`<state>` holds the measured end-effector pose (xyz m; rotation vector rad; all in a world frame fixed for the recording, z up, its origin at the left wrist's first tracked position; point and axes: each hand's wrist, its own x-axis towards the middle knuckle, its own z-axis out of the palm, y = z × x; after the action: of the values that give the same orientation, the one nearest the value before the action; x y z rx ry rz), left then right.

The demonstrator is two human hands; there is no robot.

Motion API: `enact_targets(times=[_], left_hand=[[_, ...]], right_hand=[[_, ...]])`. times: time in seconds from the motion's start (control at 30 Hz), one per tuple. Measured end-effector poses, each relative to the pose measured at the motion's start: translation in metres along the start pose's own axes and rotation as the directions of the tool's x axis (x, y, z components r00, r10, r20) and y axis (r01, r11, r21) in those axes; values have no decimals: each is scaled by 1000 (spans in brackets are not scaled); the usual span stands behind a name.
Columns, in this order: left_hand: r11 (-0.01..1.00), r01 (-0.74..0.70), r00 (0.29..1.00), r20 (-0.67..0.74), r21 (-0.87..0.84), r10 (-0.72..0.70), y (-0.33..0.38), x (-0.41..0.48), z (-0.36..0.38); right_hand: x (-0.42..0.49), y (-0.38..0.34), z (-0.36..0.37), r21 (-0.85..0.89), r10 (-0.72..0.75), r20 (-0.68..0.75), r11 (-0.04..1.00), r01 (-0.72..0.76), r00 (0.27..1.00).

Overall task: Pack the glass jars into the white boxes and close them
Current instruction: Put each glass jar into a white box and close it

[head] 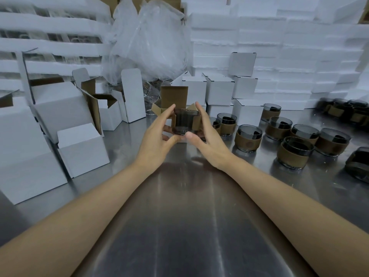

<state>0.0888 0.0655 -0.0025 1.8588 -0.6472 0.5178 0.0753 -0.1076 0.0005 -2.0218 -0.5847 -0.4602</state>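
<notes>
A dark smoked glass jar (pixel 184 122) with a brown sleeve is held between both hands above the steel table. My left hand (pixel 157 134) grips its left side and bottom, fingers and thumb curled round it. My right hand (pixel 207 136) holds its right side the same way. Just behind the jar stands an open white box (pixel 174 97) with its brown-lined lid flap upright. Its lower part is hidden by the jar and my hands.
Several more sleeved jars (pixel 248 137) stand on the table (pixel 179 216) to the right. Open and folded white boxes (pixel 82 144) crowd the left. Closed white boxes (pixel 218 89) are stacked behind, with a plastic bag (pixel 147 41) and foam stacks beyond.
</notes>
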Motion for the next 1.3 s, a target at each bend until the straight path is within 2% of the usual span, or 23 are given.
enact_targets(times=[0.3, 0.4, 0.6, 0.83, 1.0, 1.07, 1.13, 1.3], left_hand=[[998, 22, 999, 37, -53, -20, 1, -1, 3], [1000, 24, 999, 25, -3, -24, 0, 0, 3], [1000, 21, 1000, -15, 0, -21, -1, 1, 2], [999, -23, 999, -29, 33, 24, -2, 0, 0], [1000, 4, 1000, -18, 5, -4, -1, 0, 1], [1000, 3, 1000, -7, 31, -3, 0, 1, 1], [997, -13, 1000, 16, 74, 12, 2, 0, 1], [994, -51, 997, 63, 96, 45, 3, -2, 2]], right_hand=[[1, -4, -1, -2, -31, -181, 1000, 32, 983], [3, -4, 1, -58, -81, -184, 996, 72, 979], [3, -2, 4, -55, -145, -181, 989, 137, 973], [4, 2, 6, -41, -134, -189, 991, 129, 973], [3, 0, 5, -21, -123, -179, 992, 121, 976], [3, 1, 3, 36, -104, -169, 993, 112, 980], [4, 1, 0, 176, -41, -151, 982, 67, 988], [7, 5, -7, 514, 149, -123, 855, -66, 981]])
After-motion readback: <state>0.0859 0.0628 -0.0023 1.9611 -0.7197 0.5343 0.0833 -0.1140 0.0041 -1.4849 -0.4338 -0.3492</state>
